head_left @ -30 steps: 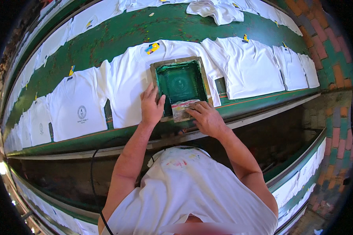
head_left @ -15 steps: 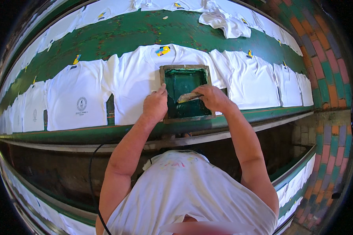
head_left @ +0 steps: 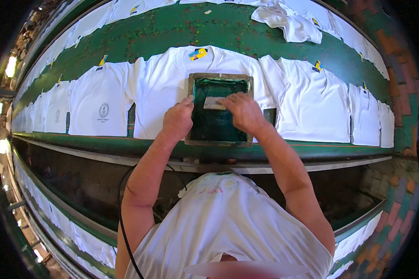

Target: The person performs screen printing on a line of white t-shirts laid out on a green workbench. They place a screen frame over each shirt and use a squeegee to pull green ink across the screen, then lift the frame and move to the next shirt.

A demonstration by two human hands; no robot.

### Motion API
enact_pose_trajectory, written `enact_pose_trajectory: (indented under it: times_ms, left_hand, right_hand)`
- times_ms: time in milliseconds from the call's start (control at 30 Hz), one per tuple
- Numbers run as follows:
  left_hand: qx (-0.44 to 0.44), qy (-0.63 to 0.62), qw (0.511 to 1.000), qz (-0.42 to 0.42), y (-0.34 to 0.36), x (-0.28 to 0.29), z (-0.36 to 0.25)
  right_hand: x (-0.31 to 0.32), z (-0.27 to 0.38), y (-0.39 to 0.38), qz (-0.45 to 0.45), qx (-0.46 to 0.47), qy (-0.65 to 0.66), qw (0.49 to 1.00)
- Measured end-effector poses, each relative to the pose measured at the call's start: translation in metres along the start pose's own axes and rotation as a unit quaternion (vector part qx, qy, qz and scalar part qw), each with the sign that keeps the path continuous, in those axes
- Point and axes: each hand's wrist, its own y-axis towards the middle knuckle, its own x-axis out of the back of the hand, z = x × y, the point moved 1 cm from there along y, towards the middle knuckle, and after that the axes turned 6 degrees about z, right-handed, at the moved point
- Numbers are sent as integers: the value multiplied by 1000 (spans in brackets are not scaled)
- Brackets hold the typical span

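**Wooden frame [head_left: 223,76] steadied at one rail only, pale scraper [head_left: 213,102] held inside it**

The greatest risk, it is judged, is a shift of the frame. It is held by the left hand [head_left: 178,119] at its left rail alone, so a sideways push from the right hand [head_left: 245,113] could turn it on the white shirt [head_left: 160,88] beneath, and the cloth could be smudged or creased. The shirt could also be dragged, as no pin or clip is seen on it. If the scraper were tilted or pressed unevenly, streaks could be left on the mesh [head_left: 219,128].

The left fingers are curled together and clamped on the rail; the right fingers are closed on the scraper's right end. Whether the mesh is touched by its lower edge cannot be told.

A shallow container is formed by the frame, set over the shirt's lower front at the edge of the green table [head_left: 172,35]. Within its walls, dark green mesh and the scraper are seen; whether wet ink is held there cannot be told.
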Motion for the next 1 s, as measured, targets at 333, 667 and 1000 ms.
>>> enact_pose_trajectory:
  times_ms: [333,667,1000]
  left_hand:
    - [-28,14,999,-32,1,-2,1]
    - [-9,-2,1000,-23,-3,-4,2]
    - [9,-56,998,0,-4,-4,7]
  right_hand:
    - [0,54,-57,30,46,36,998]
    - [9,-38,32,15,-54,31,998]
    - [1,44,-27,31,6,-11,999]
